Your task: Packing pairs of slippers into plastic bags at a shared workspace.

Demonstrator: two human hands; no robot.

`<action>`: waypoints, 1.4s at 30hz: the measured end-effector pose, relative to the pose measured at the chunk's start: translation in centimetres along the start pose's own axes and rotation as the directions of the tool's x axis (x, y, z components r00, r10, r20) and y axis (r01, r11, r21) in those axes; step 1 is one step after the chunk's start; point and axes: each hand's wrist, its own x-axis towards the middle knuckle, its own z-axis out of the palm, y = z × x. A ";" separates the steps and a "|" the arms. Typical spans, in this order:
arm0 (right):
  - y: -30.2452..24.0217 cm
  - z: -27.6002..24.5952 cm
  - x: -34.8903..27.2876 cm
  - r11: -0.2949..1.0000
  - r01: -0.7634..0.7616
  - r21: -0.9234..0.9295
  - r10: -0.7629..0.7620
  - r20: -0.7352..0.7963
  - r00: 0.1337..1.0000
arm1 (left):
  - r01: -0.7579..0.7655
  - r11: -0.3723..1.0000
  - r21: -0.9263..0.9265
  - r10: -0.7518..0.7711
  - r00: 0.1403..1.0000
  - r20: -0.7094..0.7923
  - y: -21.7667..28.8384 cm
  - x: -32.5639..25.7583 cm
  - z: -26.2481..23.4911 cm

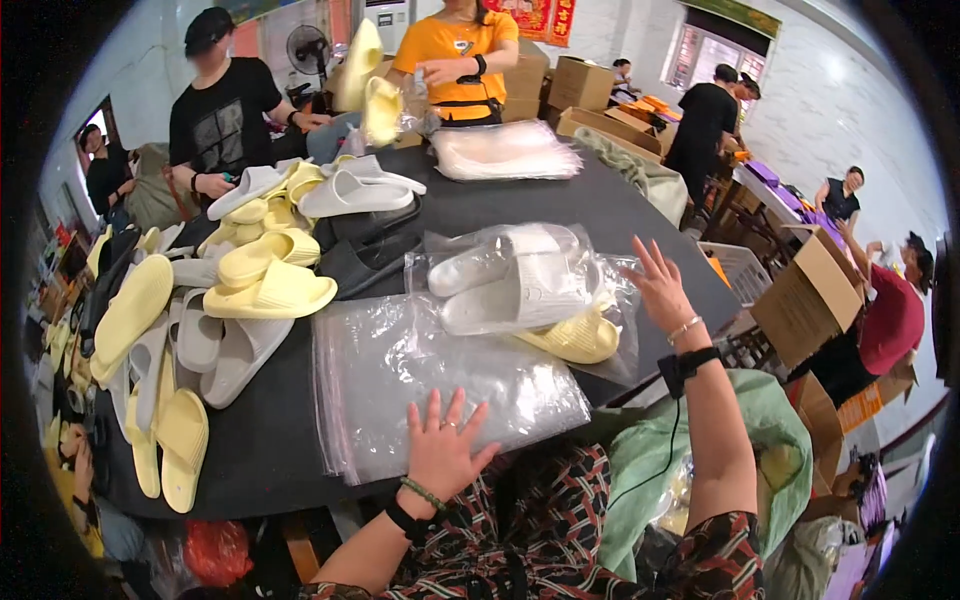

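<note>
1. The left hand [443, 450] lies flat, fingers spread and gripping nothing, on the near edge of a stack of clear plastic bags [440, 385] in the lower middle of the frame.
2. The right hand [660, 285] is raised right of centre, fingers splayed wide and empty, hovering just beside the right edge of a bagged pair of white slippers [510, 285]; whether a fingertip touches the bag's film cannot be told.
3. That bagged pair sits at mid-frame, directly above the stack of bags and to the left of the right hand. Its long axis runs roughly left to right across the picture, toes toward the left. The right hand is clearly the nearer one; the left hand is well apart from it, below.
4. A yellow slipper [578, 338] lies partly under the bagged pair's lower right corner, near the right wrist.
5. All of this rests on a dark table [270, 440].
6. Toward the left of the frame, loose yellow and grey slippers [265, 285] are heaped together.
7. At the upper middle lies another pile of clear bags [505, 150], with a person in an orange shirt [460, 50] behind it and a person in a black shirt [225, 110] at upper left.
</note>
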 end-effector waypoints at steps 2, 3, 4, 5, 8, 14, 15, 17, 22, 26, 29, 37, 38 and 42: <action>0.9 1.7 -1.6 0.970 -0.173 0.171 0.177 -0.005 0.984 | -0.003 1.000 -0.009 0.003 1.000 -0.007 0.3 0.4 0.0; 0.3 1.8 -1.5 0.876 -0.338 0.343 0.350 0.027 0.936 | -0.007 1.000 -0.013 0.007 1.000 -0.005 0.2 0.3 -0.1; -0.1 1.7 -1.4 0.877 -0.333 0.347 0.345 0.031 0.938 | 0.000 1.000 -0.012 0.000 1.000 -0.002 0.1 0.2 -0.2; -0.4 1.5 -1.4 0.809 -0.424 0.407 0.436 0.068 0.898 | 0.000 1.000 -0.011 0.000 1.000 0.001 0.0 0.2 -0.2; -4.0 -1.3 1.0 0.684 -0.511 0.521 0.513 0.154 0.844 | 0.014 1.000 0.001 -0.014 1.000 0.005 -0.4 0.2 -0.3; -4.9 1.6 5.5 0.601 -0.551 0.579 0.564 0.181 0.805 | 0.015 1.000 -0.008 -0.015 1.000 -0.016 -0.6 0.2 -0.4; -5.1 2.5 6.7 0.551 -0.623 0.556 0.594 0.264 0.760 | 0.016 1.000 -0.012 -0.016 1.000 -0.021 -0.7 0.2 -0.3; -4.2 3.6 7.7 0.565 -0.616 0.548 0.587 0.257 0.768 | 0.018 1.000 -0.021 -0.019 1.000 -0.021 -0.2 0.5 -0.2; -4.2 4.0 9.3 0.285 -0.774 0.566 0.400 0.663 0.633 | 0.007 1.000 -0.026 -0.007 1.000 -0.024 -0.1 0.3 -0.3; -7.4 3.0 9.6 -0.141 -0.713 0.686 0.226 0.724 0.652 | 0.051 0.999 0.000 -0.051 0.999 -0.003 -0.6 -0.3 -0.7; -8.3 1.8 9.5 -0.187 -0.682 0.708 0.195 0.707 0.680 | 0.047 0.999 -0.016 -0.047 0.999 -0.008 -0.5 -0.3 -0.6; -10.7 -0.5 8.6 -0.458 -0.450 0.767 0.105 0.549 0.829 | 0.033 0.999 -0.042 -0.032 0.999 0.013 -0.3 -0.1 -0.4; -12.1 -2.0 8.6 -0.509 -0.362 0.781 0.145 0.492 0.858 | 0.032 0.999 -0.041 -0.031 0.999 0.022 -0.4 -0.3 -0.3; -15.1 -6.2 8.2 -0.589 -0.220 0.778 0.175 0.388 0.905 | 0.037 0.997 -0.064 -0.041 0.997 -0.065 -0.5 -1.2 0.9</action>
